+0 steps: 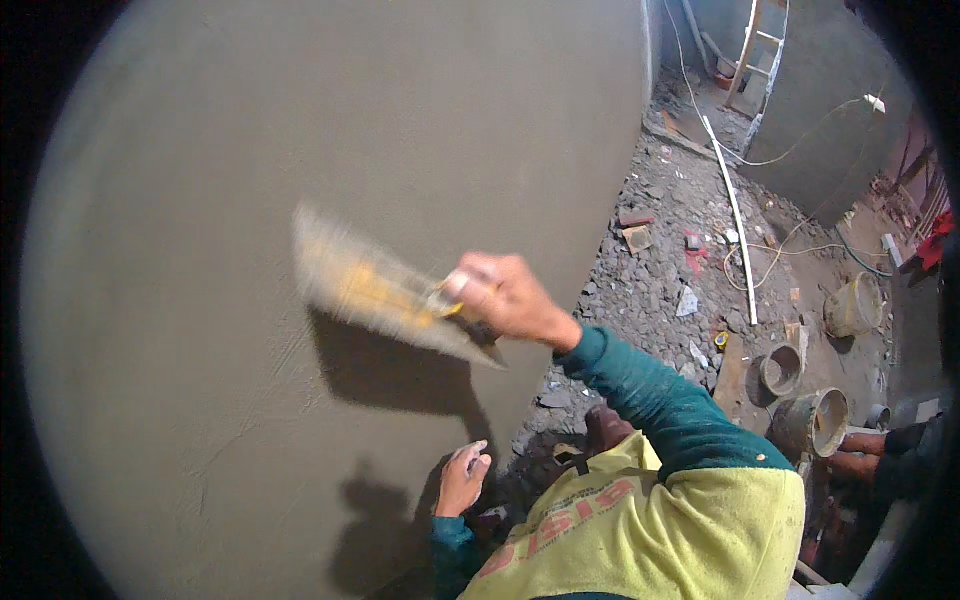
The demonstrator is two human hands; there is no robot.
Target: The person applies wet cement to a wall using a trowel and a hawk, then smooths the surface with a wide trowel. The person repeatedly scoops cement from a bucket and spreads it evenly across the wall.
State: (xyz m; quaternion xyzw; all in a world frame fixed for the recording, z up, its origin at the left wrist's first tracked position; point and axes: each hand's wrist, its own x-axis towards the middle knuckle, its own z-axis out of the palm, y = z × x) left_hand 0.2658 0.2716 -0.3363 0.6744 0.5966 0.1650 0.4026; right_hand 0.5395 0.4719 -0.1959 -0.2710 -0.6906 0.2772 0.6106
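Closest in, below the trowel, there's the yellow vest [650, 530], and just ahead of it the left grip [463, 482], loosely half-curled, nothing in it that I can see. Up from there, the right grip [510, 300] is clenched around the handle end of the plastering trowel [375, 285], out in front of the grey plastered wall [200, 150]. The blade's a blur, its shadow falling below it; whether an edge touches, I can't tell. I'd call this tool light, its blade thin and stiff, perhaps slick if wet; best held by the handle, fingers clear of the edges. The plaster looks soft enough to mark. Beyond, right of the trowel, here's rubble [640, 290], then a tipped bucket [793, 420], a white pipe [735, 220] and, farthest up and right, a ladder [743, 55].
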